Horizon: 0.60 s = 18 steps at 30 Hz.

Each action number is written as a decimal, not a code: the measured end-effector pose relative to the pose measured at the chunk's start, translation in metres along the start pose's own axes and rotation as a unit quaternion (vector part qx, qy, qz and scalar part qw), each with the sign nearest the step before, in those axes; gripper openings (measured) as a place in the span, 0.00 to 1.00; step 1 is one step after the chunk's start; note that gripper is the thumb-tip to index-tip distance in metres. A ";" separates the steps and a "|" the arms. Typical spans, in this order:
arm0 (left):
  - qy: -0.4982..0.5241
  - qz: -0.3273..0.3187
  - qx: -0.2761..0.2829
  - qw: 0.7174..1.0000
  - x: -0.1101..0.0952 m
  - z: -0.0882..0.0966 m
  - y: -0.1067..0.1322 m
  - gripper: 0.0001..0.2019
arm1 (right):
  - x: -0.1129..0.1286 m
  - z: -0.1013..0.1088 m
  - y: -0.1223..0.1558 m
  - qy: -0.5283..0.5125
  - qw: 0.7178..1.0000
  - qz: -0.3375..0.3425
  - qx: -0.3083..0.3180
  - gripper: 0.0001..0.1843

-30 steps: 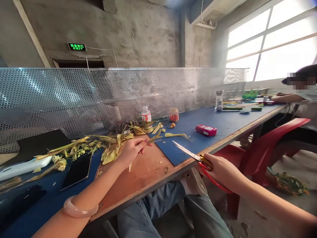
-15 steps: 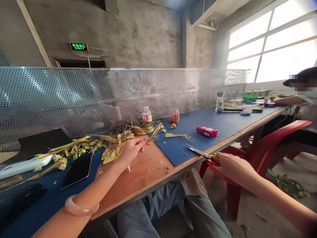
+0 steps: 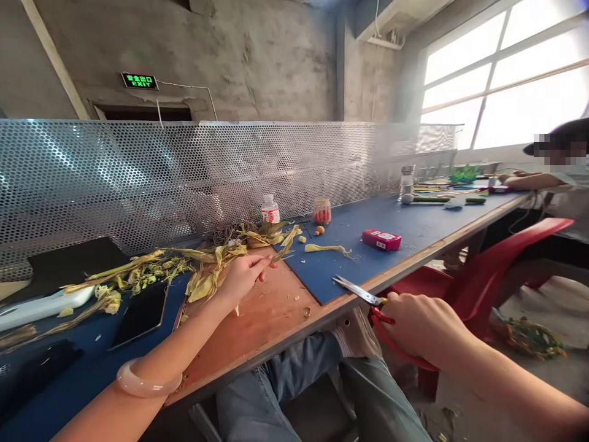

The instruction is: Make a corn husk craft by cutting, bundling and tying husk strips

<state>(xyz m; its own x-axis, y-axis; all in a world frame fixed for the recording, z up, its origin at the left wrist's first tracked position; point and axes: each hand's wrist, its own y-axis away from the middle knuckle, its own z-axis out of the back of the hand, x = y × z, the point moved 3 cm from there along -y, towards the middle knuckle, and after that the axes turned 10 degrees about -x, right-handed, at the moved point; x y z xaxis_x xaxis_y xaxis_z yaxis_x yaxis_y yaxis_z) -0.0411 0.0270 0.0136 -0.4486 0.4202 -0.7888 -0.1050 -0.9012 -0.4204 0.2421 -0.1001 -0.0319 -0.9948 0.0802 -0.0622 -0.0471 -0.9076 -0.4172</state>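
Note:
My left hand (image 3: 243, 280) hangs over the brown board (image 3: 267, 313) with its thumb and fingers pinched together on a dried corn husk (image 3: 286, 247). A pale tip pokes out below the palm. More dried husks (image 3: 205, 283) lie just beyond and to the left of that hand. At the table's front edge my right hand (image 3: 414, 319) grips scissors (image 3: 363, 293) with red handles. Their blades point left toward the board and are slightly apart. The fingers inside the handles are partly hidden.
Near the perforated metal screen (image 3: 175, 178) stand a white bottle (image 3: 270, 210) and a glass jar (image 3: 322, 211). A pink box (image 3: 381, 239) and a husk piece (image 3: 329, 249) lie on the blue mat. A phone (image 3: 140, 316) is left; a red chair (image 3: 501, 270) and another person (image 3: 564, 178) are right.
My right hand has brought the scissors left, closer to the board, and the blades look closer together. My left hand has barely moved and keeps its pinch. The view has shifted slightly.

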 end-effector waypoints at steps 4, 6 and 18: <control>0.001 -0.003 -0.004 1.000 -0.001 0.000 0.000 0.21 | 0.025 0.007 0.010 0.000 0.999 0.036 0.001 0.12; 0.002 -0.001 -0.008 1.000 -0.002 0.000 0.001 0.20 | 0.040 0.011 0.015 -0.017 0.999 0.042 0.012 0.11; 0.001 -0.010 -0.023 1.000 0.001 0.008 -0.004 0.21 | 0.162 0.041 0.048 -0.125 0.957 0.231 0.123 0.13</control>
<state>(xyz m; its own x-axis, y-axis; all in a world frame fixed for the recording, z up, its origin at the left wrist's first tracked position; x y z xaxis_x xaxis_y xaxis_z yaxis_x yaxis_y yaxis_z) -0.0479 0.0302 0.0175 -0.4455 0.4388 -0.7804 -0.0728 -0.8865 -0.4569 0.0751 -0.1474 -0.0251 -0.9037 -0.4261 0.0425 0.4139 -0.8946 -0.1685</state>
